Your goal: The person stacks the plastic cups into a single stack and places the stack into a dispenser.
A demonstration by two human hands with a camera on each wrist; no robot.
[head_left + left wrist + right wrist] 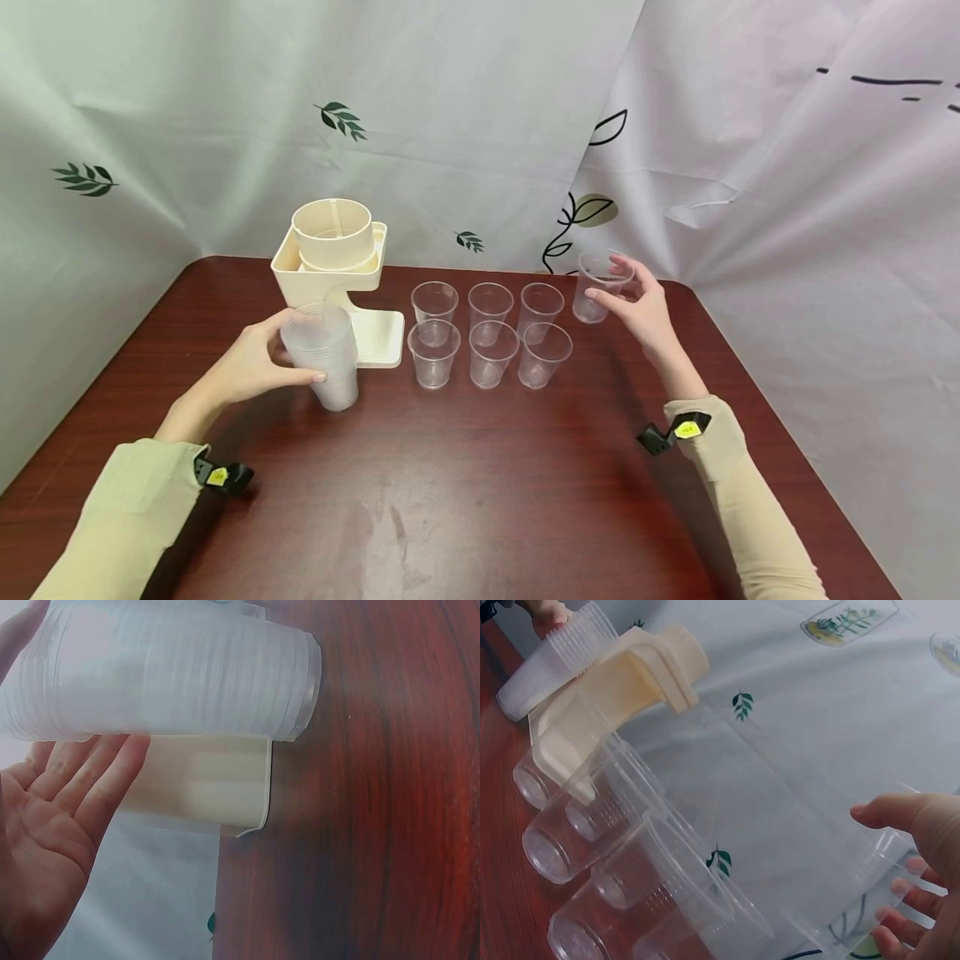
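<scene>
Currently gripping a stack [333,371] of clear plastic cups in the left hand [251,362], with the thumb across its near side and the fingers round the far side, parted only as far as its width. Held nearly upright, just in front of the cream stand [377,340]. Cannot tell whether touching the table [487,483] or slightly raised.

Holding one cup [591,296] in the right hand [643,312], near the rim, with the thumb on one side and the fingers spread on the other, parted to about the cup's width. Positioned off the right end of the back row, apart from the other six cups [432,367]. Cannot tell here, either, whether lifted or resting.

Arranged upright between both hands: those six, in two rows of three, just right of the stand. Backed by a pale cloth [465,100] with leaf prints.
</scene>
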